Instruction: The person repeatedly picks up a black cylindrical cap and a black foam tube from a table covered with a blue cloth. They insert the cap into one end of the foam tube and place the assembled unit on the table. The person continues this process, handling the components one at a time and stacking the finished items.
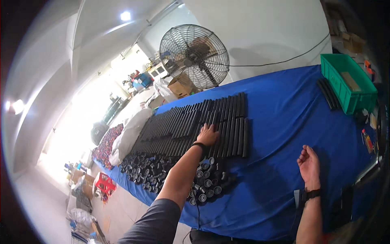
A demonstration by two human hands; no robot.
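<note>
My left hand [207,135] reaches over rows of black tubes [185,122] laid side by side on a blue cloth. Its fingers are bent and slightly apart, resting on the tubes near where two rows meet; no tube is lifted. Off to the right, my right hand [309,164] hovers above bare cloth, fingers curled in toward the palm, with nothing visible in it. Nearer to me than the tubes lies a heap of black round caps and fittings [208,183], partly hidden by my left forearm.
A green plastic crate [349,83] stands at the far right, a few loose black tubes [328,94] beside it. Behind the table is a large caged fan [194,55]. A white sack [130,132] and small multicoloured pieces [106,144] lie left. A red crate [105,185] sits on the floor.
</note>
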